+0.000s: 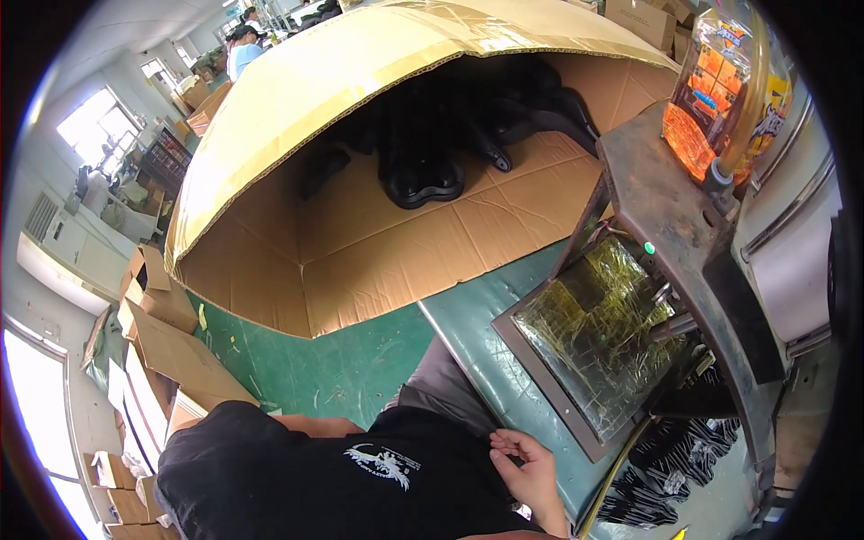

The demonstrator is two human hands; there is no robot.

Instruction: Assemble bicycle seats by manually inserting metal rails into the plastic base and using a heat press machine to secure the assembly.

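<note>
My right hand (529,470) rests against my black shirt (360,477) at the near edge of the green table (468,324). Its fingers are loosely bent and hold nothing. Just right of it lies a tilted metal plate (598,333) wrapped in shiny yellowish film, part of a dark metal machine (684,234). A bare forearm (310,423) shows at my left side, and the left hand itself is hidden. A large cardboard box (360,225) lies open on its side ahead, with black moulded parts (423,171) deep inside.
An orange plastic bottle (720,90) with a tube stands on top of the machine at the upper right. Black striped pieces (670,472) lie below the plate. Flattened and stacked cardboard boxes (157,342) sit on the left. Other people (241,45) work far behind.
</note>
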